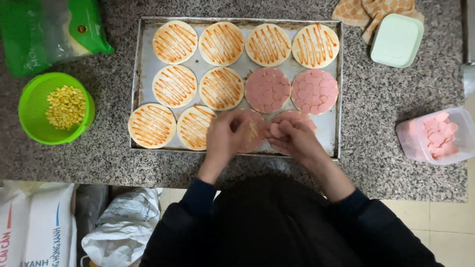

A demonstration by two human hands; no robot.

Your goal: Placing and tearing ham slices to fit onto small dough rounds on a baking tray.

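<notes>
Head view, left hand (226,134) hiding round base (255,132), right hand's (293,137) grip unclear

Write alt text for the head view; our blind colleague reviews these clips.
Both hands, left hand and right hand, lay pink sausage slices on a round base in the front row of a metal baking tray. Two bases are already covered; eight show only orange sauce stripes. A green colander of corn stands left, a tub of slices right.

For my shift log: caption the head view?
Both hands lay pink sausage slices on sauced rounds in a tray.
</notes>
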